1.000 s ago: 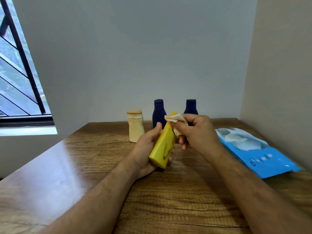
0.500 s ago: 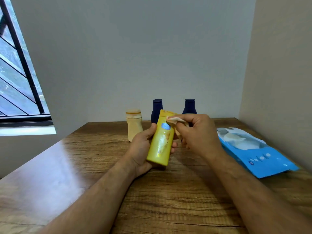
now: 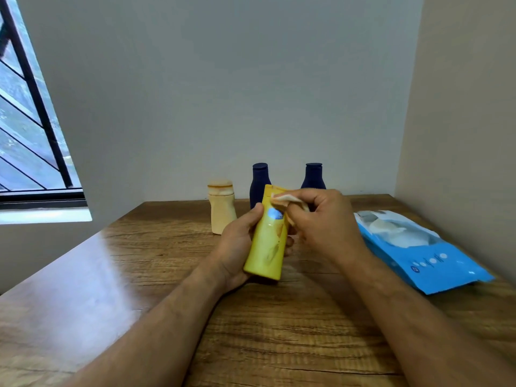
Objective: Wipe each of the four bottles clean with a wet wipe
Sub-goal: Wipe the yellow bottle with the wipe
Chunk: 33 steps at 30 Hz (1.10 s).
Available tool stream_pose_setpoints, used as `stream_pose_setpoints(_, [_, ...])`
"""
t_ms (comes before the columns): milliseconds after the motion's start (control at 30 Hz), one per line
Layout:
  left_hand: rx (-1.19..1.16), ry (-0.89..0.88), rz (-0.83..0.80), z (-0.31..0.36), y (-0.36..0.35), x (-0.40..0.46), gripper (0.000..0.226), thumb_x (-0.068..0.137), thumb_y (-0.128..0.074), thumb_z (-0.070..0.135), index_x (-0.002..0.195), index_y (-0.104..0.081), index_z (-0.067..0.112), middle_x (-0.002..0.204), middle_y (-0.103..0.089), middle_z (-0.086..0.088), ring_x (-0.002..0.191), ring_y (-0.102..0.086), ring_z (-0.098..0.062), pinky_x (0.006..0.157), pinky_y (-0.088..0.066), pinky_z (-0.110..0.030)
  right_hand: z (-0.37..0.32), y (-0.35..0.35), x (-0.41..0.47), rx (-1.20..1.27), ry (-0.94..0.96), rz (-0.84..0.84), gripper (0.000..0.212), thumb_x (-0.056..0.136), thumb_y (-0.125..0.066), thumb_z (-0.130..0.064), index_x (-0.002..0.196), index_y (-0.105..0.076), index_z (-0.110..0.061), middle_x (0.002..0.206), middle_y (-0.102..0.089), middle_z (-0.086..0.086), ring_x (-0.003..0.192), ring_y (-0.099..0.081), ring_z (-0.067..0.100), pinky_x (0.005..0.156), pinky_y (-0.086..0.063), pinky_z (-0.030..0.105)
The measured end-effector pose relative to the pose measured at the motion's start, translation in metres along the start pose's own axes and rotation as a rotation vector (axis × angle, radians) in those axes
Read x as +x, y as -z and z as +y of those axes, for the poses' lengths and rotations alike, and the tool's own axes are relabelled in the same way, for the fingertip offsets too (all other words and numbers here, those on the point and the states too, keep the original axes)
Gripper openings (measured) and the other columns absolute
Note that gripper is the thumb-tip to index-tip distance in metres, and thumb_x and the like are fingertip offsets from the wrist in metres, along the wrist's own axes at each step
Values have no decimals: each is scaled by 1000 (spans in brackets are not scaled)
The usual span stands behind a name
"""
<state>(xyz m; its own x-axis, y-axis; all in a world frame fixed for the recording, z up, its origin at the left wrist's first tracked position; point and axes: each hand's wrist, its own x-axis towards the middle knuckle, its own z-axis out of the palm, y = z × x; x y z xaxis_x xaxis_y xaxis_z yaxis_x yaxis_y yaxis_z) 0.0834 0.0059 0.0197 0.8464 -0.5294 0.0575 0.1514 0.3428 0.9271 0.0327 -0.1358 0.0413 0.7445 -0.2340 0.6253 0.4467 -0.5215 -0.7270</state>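
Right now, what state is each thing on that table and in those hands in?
yellow bottle: lifted off the table, tilted, cap end away from the camera
wet wipe: bunched, pressed against the yellow bottle's top
left hand: gripping the yellow bottle's body
right hand: pinching the wipe
cream bottle: upright, capped
two dark blue bottles: upright, capped
wipes pack: lying flat, a wipe sticking out

Nothing legible; the wipes pack point(image 3: 424, 255) bears white marks and a round logo too blurred to read; the yellow bottle point(image 3: 266, 244) shows a blue patch, unreadable.
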Motion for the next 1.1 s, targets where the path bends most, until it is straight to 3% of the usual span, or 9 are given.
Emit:
stream_pose_setpoints(67, [-21, 31, -57, 1, 0, -2, 60, 103, -38, 53, 123, -65, 4, 100, -69, -18, 75, -68, -26, 62, -58, -39, 1, 1, 1, 32, -29, 13, 15, 93, -66, -24, 98, -79, -29, 79, -74, -11, 66, -68, 4, 53, -51, 17])
stream_pose_setpoints(133, [-30, 41, -68, 3, 2, -5, 68, 101, -33, 63, 124, -66, 8, 102, -72, -17, 75, -71, -28, 54, -59, -39, 0, 0, 0, 98, -115, -158, 14, 92, -69, -22, 97, -80, -28, 77, -73, -9, 67, -71, 11, 51, -54, 21])
stream_pose_setpoints(267, [73, 18, 35, 4, 4, -7, 63, 100, -36, 62, 110, -68, 8, 93, -76, -17, 74, -71, -30, 55, -61, -41, -4, -1, -4, 81, -110, -400, 11, 85, -75, -19, 91, -82, -26, 71, -70, -14, 61, -62, -5, 50, -44, 9])
stream_pose_setpoints(367, [134, -83, 76, 5, 1, -7, 51, 102, -41, 54, 101, -70, 11, 84, -73, -14, 70, -67, -27, 57, -58, -40, -2, -1, -2, 123, -27, -297, 13, 86, -73, -17, 90, -82, -26, 83, -75, -9, 72, -65, -1, 60, -49, 14])
stream_pose_setpoints(533, [283, -323, 195, 0, 2, -2, 12, 102, -56, 22, 111, -63, 16, 97, -68, -12, 72, -65, -20, 57, -57, -36, 5, 3, 6, 150, 55, 65, 22, 89, -70, -13, 88, -80, -34, 90, -70, -12, 66, -57, 6, 55, -44, 20])
stream_pose_setpoints(600, [462, -463, 282, -1, 6, -2, 19, 98, -61, 14, 109, -59, 29, 95, -67, -6, 74, -65, -16, 60, -56, -27, 5, 5, 7, 164, 75, 127, 18, 90, -71, -19, 90, -79, -34, 93, -69, -14, 72, -58, 9, 60, -47, 27])
stream_pose_setpoints(767, [814, -747, 308, 0, 16, -5, 48, 95, -64, 8, 115, -45, 46, 90, -58, 5, 76, -58, -16, 66, -52, -25, -1, 1, 3, 179, 46, 70, 15, 93, -66, -25, 103, -77, -22, 82, -70, -10, 66, -63, 7, 55, -49, 18])
stream_pose_setpoints(967, [922, -714, 283, -3, 19, -1, 55, 93, -68, 10, 127, -44, 45, 104, -63, 5, 84, -65, -14, 69, -58, -26, -3, -1, -1, 213, 66, -4, 14, 95, -65, -22, 104, -76, -24, 83, -70, -12, 70, -66, 6, 51, -48, 13])
stream_pose_setpoints(1100, [962, -719, 259, -3, 18, -4, 62, 90, -66, 5, 124, -43, 51, 108, -61, 3, 88, -63, -16, 71, -56, -28, -4, -4, -2, 145, 127, -57, 19, 95, -64, -19, 102, -74, -33, 78, -69, -25, 69, -64, -2, 54, -46, 9])
